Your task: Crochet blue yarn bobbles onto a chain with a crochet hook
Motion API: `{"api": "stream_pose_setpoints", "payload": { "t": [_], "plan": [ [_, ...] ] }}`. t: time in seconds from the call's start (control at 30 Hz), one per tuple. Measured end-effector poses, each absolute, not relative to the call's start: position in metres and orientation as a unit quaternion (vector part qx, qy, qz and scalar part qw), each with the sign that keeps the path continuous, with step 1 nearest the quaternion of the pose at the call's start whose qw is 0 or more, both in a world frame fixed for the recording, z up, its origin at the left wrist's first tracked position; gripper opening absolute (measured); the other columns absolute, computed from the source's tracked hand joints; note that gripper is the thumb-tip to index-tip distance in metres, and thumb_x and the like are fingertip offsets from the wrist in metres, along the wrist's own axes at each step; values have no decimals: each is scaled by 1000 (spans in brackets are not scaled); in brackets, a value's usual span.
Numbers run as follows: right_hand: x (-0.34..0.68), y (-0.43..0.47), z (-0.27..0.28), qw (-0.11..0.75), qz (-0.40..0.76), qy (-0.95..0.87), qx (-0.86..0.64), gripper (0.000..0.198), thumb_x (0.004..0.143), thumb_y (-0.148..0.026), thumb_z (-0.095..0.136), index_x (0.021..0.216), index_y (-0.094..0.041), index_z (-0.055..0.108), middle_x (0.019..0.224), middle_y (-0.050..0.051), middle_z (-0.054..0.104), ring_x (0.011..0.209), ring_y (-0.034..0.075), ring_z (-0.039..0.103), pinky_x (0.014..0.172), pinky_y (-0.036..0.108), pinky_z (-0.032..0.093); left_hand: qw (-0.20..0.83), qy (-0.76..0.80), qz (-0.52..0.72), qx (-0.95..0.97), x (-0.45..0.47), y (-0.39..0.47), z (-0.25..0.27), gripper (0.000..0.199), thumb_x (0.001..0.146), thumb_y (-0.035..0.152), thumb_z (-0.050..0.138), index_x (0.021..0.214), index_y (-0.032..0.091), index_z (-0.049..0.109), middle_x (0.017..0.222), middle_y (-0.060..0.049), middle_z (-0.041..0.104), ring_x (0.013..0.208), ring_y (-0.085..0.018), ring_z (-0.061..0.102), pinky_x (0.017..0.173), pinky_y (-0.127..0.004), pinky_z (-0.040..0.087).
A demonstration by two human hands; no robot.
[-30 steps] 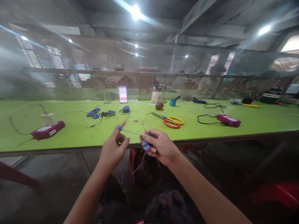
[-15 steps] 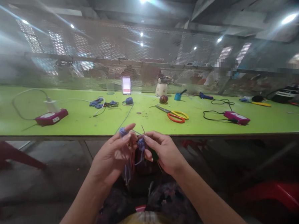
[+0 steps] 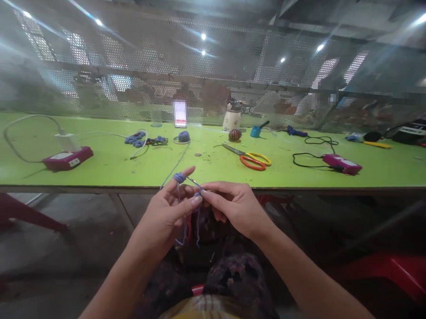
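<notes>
Blue-purple yarn (image 3: 179,177) is wrapped around the raised index finger of my left hand (image 3: 167,209). The left thumb and other fingers pinch a small piece of crochet work (image 3: 198,194), mostly hidden by the fingertips. My right hand (image 3: 237,206) is closed on a thin metal crochet hook (image 3: 193,181), its tip pointing left toward the wrapped yarn. Loose yarn ends dangle below both hands. From the left index finger a strand runs up to the blue yarn ball (image 3: 183,136) on the green table (image 3: 134,172).
Scissors (image 3: 250,157) with red and yellow handles lie beyond my hands. Crocheted pieces (image 3: 137,139), a striped yarn ball (image 3: 234,135), a blue pot (image 3: 256,131), a phone (image 3: 180,114) and a patterned jar (image 3: 232,118) stand behind. Purple power boxes (image 3: 68,158) sit at both sides.
The hook has swung from upright to a leftward slant near the left index finger. My hands have drawn closer together, and the crochet work is now more covered by fingers. The view tilts down slightly.
</notes>
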State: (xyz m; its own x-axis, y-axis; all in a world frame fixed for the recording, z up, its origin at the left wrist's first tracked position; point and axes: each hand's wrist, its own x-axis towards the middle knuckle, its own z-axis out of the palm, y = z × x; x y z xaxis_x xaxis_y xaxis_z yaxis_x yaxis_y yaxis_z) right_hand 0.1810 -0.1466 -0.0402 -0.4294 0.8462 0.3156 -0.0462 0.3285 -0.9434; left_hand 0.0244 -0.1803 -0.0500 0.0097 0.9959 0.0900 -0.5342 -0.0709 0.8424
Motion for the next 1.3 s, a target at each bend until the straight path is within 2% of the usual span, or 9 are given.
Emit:
{"api": "stream_pose_setpoints", "payload": {
  "t": [0.17, 0.37, 0.47, 0.6, 0.8, 0.97, 1.13, 1.3],
  "plan": [
    [189, -138, -40, 409, 569, -664, -262, 25, 83, -27, 68, 106, -18, 73, 68, -1, 62, 45, 6, 48, 41, 19, 36, 552, 325, 645, 418, 20, -179, -50, 66, 66, 6, 80, 126, 23, 60, 75, 5, 64, 74, -10, 64, 77, -20, 51],
    [193, -135, -37, 381, 592, -663, -254, 29, 82, -27, 69, 109, -17, 73, 62, -2, 60, 44, 6, 48, 41, 19, 36, 522, 317, 638, 470, 21, -178, -47, 93, 65, 6, 80, 145, 25, 38, 71, 6, 64, 73, -12, 62, 76, -22, 50],
    [192, -137, -36, 382, 579, -668, -269, 26, 83, -23, 67, 107, -15, 73, 53, -4, 55, 42, 6, 45, 41, 19, 35, 511, 327, 633, 481, 23, -179, -45, 97, 64, 6, 80, 147, 26, 33, 69, 6, 63, 70, -12, 59, 72, -22, 49],
    [191, -140, -37, 405, 582, -646, -282, 24, 81, -20, 67, 104, -17, 75, 54, -5, 55, 44, 6, 46, 42, 17, 34, 472, 358, 625, 508, 25, -180, -46, 84, 66, 9, 80, 141, 23, 45, 70, 4, 63, 69, -12, 58, 71, -23, 49],
    [194, -145, -38, 407, 603, -621, -291, 24, 81, -24, 70, 104, -19, 75, 64, -2, 59, 44, 5, 46, 38, 16, 29, 457, 359, 641, 501, 23, -182, -48, 70, 64, 10, 81, 130, 22, 58, 74, 4, 62, 73, -12, 58, 71, -22, 48],
    [197, -147, -42, 416, 613, -608, -287, 24, 80, -26, 72, 102, -17, 75, 64, -1, 60, 42, 4, 46, 37, 16, 29, 517, 343, 627, 470, 21, -184, -50, 66, 66, 12, 82, 127, 24, 60, 75, 4, 61, 70, -9, 56, 66, -18, 47],
    [197, -148, -46, 418, 619, -603, -281, 25, 80, -26, 72, 104, -18, 75, 64, -1, 60, 44, 4, 46, 38, 16, 29, 557, 335, 627, 429, 22, -187, -49, 58, 70, 14, 80, 125, 22, 62, 80, 3, 62, 78, -9, 58, 76, -18, 49],
    [195, -150, -44, 417, 619, -605, -277, 25, 80, -26, 72, 103, -18, 75, 64, -2, 59, 44, 5, 46, 38, 16, 31, 569, 329, 626, 420, 24, -189, -46, 58, 70, 13, 80, 125, 23, 62, 83, 2, 63, 81, -11, 60, 78, -20, 50]
  ]
}}
